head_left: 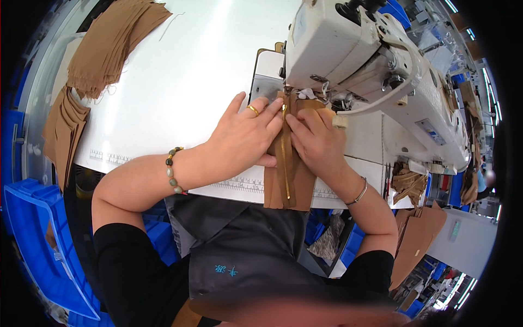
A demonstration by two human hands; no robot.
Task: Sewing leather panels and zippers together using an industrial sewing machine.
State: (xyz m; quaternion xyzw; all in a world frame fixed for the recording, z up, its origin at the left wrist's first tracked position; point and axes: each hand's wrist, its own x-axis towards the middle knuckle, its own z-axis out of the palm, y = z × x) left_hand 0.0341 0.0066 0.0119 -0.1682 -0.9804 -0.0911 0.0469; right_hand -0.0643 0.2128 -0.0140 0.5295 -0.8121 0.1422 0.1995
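Tan fabric strip (pixel 297 180) with brass zipper (pixel 284 158) lay at table's near edge, under white sewing machine (pixel 354 49); pressed flat by left hand (pixel 245 136) and right hand (pixel 316 141), fingers spread. Tan stacks (pixel 109 43) far left.

tan fabric (pixel 297 180), gold zipper (pixel 284 158), white sewing machine (pixel 348 49)

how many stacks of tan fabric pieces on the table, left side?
2. One fanned stack at the table's far-left corner; a second stack hanging over the left edge below it. More tan pieces lie right, below the sewing machine.
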